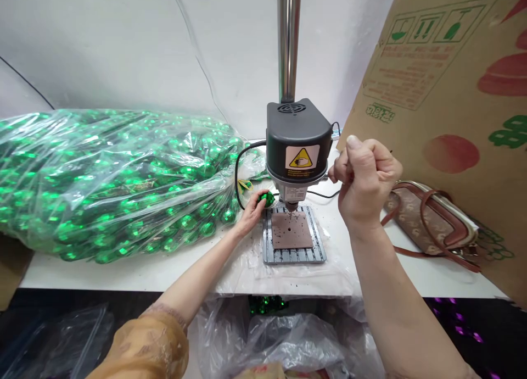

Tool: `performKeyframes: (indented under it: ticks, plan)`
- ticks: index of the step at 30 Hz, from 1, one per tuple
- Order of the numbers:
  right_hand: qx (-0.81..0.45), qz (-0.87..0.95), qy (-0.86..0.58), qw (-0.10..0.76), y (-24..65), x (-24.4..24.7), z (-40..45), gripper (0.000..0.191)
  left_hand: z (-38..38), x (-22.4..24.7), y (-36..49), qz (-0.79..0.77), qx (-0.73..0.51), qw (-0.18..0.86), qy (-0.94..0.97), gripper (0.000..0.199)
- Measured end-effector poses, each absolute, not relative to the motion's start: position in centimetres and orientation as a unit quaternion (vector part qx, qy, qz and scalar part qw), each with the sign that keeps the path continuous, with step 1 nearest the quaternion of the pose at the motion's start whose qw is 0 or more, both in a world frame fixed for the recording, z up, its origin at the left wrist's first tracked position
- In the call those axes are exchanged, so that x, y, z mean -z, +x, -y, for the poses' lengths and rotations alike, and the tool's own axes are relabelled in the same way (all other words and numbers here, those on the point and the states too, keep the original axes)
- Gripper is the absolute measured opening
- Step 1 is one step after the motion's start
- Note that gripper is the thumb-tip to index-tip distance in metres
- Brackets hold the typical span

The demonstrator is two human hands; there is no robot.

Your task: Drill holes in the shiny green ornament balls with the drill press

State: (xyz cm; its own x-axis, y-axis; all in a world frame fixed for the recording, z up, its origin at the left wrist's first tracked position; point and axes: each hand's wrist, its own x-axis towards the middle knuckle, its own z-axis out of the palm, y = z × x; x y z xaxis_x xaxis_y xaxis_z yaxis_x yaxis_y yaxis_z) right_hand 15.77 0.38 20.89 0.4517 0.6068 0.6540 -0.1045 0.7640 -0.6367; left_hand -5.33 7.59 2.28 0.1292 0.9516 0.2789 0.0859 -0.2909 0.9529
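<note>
A black bench drill with a warning sticker stands on a metal column, its bit pointing down over a brown board on the slotted grey base. Dark crumbs and a small hole show on the board. Left of the bit, my left hand grips a shiny green faceted ball. My right hand is closed, raised at the drill's right side, around the end of its metal lever.
A large clear bag of green balls fills the left of the white table. At right, a patterned handbag leans by a cardboard box. Crumpled plastic lies below the table's front edge.
</note>
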Motion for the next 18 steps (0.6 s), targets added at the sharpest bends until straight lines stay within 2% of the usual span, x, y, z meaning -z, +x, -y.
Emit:
performKeyframes:
  ticks: [4,7,11,18]
  plan:
    - [-0.224,0.475,-0.259,0.811,15.8,-20.9,-0.3,0.046,-6.3,-3.0,-5.5,-0.378,-0.494,0.549,0.559,0.044]
    - [-0.226,0.477,-0.259,0.809,15.8,-20.8,-0.3,0.046,-4.9,-3.2,-6.0,-0.366,-0.473,0.583,0.549,0.05]
    - [-0.228,0.481,-0.258,0.806,15.9,-20.8,-0.3,0.046,-2.7,-2.8,-6.2,-0.356,-0.446,0.587,0.574,0.059]
    - [-0.214,0.49,-0.257,0.805,15.9,-20.7,-0.6,0.048,-1.6,-1.7,-4.7,-0.397,-0.456,0.523,0.601,0.057]
